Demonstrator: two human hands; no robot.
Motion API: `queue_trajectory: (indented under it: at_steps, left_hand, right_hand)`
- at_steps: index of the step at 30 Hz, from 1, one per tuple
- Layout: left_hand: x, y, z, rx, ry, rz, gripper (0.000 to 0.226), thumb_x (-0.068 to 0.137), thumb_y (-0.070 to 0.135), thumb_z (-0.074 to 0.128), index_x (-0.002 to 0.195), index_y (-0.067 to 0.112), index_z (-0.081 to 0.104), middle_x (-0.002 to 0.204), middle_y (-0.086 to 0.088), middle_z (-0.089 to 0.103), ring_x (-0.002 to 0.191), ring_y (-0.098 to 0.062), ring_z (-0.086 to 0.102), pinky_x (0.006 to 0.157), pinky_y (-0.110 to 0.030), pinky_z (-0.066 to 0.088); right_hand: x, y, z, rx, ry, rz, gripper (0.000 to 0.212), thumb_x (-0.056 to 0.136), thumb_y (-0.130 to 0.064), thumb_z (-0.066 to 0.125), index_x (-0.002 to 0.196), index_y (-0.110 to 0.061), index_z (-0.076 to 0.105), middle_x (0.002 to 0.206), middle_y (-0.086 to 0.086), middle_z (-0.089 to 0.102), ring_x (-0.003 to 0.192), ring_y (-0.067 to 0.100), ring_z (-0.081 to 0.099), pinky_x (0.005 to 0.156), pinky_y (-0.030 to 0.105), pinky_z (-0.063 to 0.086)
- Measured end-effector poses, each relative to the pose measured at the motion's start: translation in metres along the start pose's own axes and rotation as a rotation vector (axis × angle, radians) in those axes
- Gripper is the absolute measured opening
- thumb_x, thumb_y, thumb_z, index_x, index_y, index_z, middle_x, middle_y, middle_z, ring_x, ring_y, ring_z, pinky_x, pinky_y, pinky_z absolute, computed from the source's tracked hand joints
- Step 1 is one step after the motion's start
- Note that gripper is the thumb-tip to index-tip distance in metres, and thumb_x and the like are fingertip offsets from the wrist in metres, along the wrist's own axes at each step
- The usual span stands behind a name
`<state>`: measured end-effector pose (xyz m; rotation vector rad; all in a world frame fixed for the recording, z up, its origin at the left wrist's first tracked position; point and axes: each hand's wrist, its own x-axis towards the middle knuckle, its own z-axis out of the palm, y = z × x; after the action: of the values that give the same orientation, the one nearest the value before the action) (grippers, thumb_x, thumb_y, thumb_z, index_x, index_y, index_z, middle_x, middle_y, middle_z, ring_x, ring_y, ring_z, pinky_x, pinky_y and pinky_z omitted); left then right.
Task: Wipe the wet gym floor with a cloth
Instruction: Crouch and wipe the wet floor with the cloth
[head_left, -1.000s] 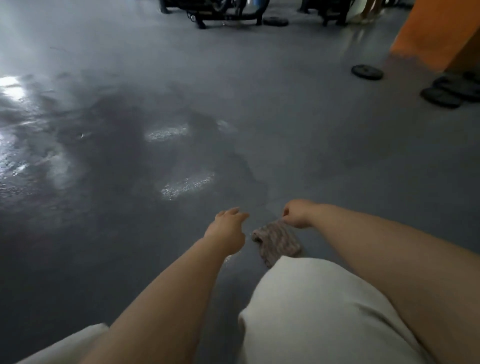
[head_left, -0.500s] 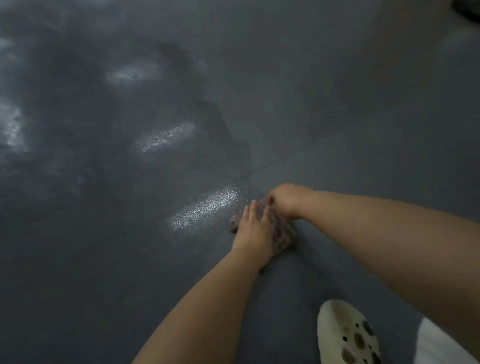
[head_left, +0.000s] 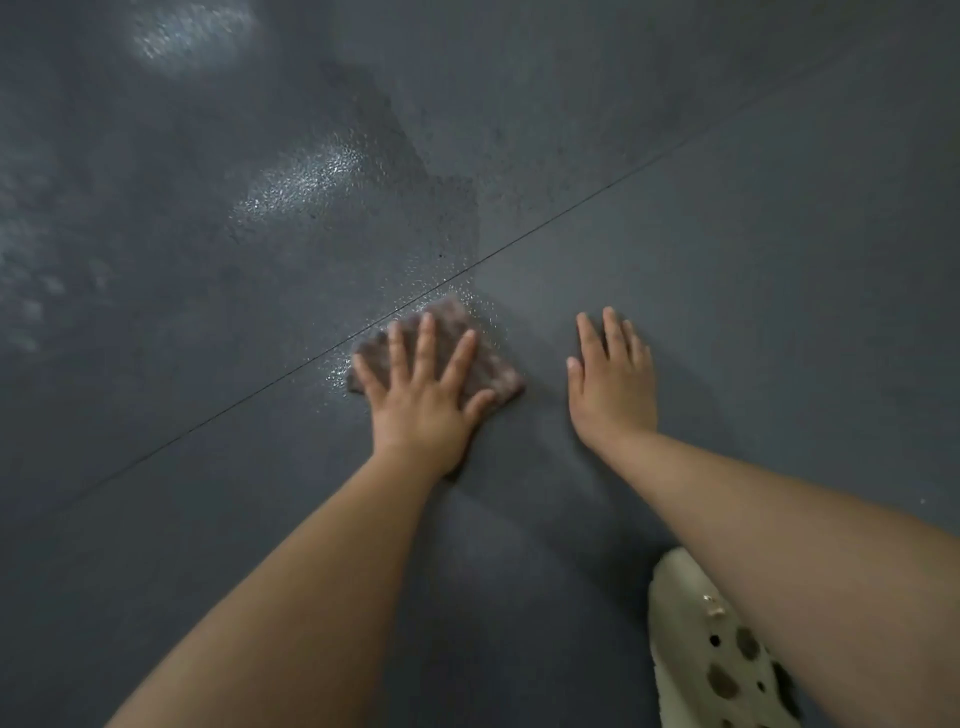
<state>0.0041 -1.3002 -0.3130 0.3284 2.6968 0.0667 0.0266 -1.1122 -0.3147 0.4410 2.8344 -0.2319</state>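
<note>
Since before, right hand left the cloth, flat on seemingly damp floor; left hand presses it, fingers spread.

Dim; glare patches on wet floor (edges soft).

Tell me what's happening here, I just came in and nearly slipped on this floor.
A person is crouched wiping the wet gym floor. The left hand presses flat, fingers spread, on a small cloth at the edge of the wet patch, over a floor seam. The right hand rests flat on the drier floor beside it. Most of the puddle remains ahead.
</note>
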Motion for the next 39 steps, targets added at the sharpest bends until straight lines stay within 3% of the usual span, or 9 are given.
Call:
queue_trajectory:
  at_steps: [4,8,11,15,20,24,28,33,39]
  left_hand:
    - [0.008,-0.046,-0.011,-0.181,0.027,-0.405,0.070,0.088,0.070,0.018,0.148,0.043,-0.004,0.157,-0.003,-0.022,0.142,-0.033,-0.021,0.107,-0.067,-0.010]
    - [0.007,-0.027,-0.010,-0.221,0.040,-0.448,0.070,0.090,0.067,0.019,0.150,0.038,-0.004,0.156,-0.007,-0.021,0.142,-0.036,-0.021,0.108,-0.066,-0.008]
    - [-0.022,0.019,0.012,-0.129,0.022,-0.134,0.066,0.091,0.065,0.025,0.149,0.041,0.005,0.158,-0.011,-0.011,0.143,-0.039,-0.014,0.107,-0.064,-0.010]
    - [-0.079,0.054,0.044,-0.004,0.015,0.340,0.064,0.078,0.065,0.032,0.131,0.038,0.053,0.146,-0.015,0.040,0.135,-0.041,0.028,0.104,-0.065,0.012]
    - [-0.079,-0.003,0.045,0.089,0.021,0.630,0.062,0.081,0.066,0.033,0.133,0.038,0.051,0.145,-0.008,0.044,0.134,-0.033,0.038,0.107,-0.056,0.018]
    - [-0.071,-0.084,0.037,0.077,0.143,0.237,0.067,0.089,0.069,0.018,0.143,0.033,0.034,0.152,-0.004,0.033,0.141,-0.029,0.023,0.112,-0.049,0.000]
    - [-0.084,-0.137,0.020,-0.115,0.022,-0.460,0.065,0.092,0.064,0.022,0.149,0.041,0.000,0.158,0.003,-0.015,0.145,-0.025,-0.016,0.112,-0.057,-0.012]
    - [-0.069,-0.079,0.022,-0.303,0.100,-0.739,0.062,0.096,0.056,0.024,0.150,0.036,0.002,0.158,-0.007,-0.014,0.144,-0.034,-0.015,0.108,-0.063,-0.009]
    - [-0.091,0.027,0.050,-0.074,0.051,0.051,0.060,0.090,0.061,0.018,0.146,0.042,0.021,0.158,-0.011,0.008,0.144,-0.039,0.004,0.106,-0.061,-0.013]
  right_hand:
    - [0.000,0.000,0.000,-0.007,-0.019,0.002,0.054,0.102,-0.030,0.027,0.152,-0.018,0.011,0.159,0.009,0.003,0.146,0.028,0.004,0.118,0.041,0.005]
    - [-0.001,-0.002,0.002,-0.010,-0.009,0.010,0.054,0.102,-0.029,0.027,0.152,-0.018,0.012,0.159,0.010,0.004,0.145,0.029,0.005,0.118,0.042,0.005]
    - [-0.003,-0.004,0.001,-0.013,-0.022,0.027,0.054,0.102,-0.028,0.027,0.152,-0.018,0.011,0.159,0.009,0.003,0.146,0.029,0.004,0.118,0.043,0.005]
    - [-0.003,-0.007,-0.001,-0.010,-0.030,0.030,0.054,0.101,-0.028,0.029,0.152,-0.017,0.011,0.159,0.010,0.003,0.145,0.030,0.004,0.118,0.043,0.006]
    - [-0.014,-0.010,0.003,-0.035,-0.029,0.022,0.055,0.102,-0.031,0.029,0.152,-0.015,0.012,0.159,0.011,0.004,0.145,0.031,0.004,0.118,0.043,0.005]
    - [-0.034,-0.017,0.007,-0.047,-0.042,0.021,0.058,0.101,-0.036,0.028,0.152,-0.015,0.009,0.159,0.011,0.001,0.145,0.032,0.001,0.118,0.044,0.003]
    - [-0.064,-0.028,0.019,-0.045,-0.076,0.018,0.062,0.100,-0.043,0.027,0.152,-0.016,0.009,0.159,0.012,0.000,0.145,0.034,-0.001,0.117,0.047,0.001]
    - [-0.113,-0.042,0.042,0.067,0.042,0.031,0.062,0.090,-0.042,0.030,0.138,-0.008,0.046,0.146,0.021,0.039,0.133,0.044,0.037,0.106,0.057,0.029]
    - [-0.159,-0.041,0.057,0.195,0.128,0.095,0.053,0.088,-0.031,0.035,0.123,0.003,0.056,0.135,0.025,0.049,0.121,0.042,0.050,0.100,0.048,0.039]
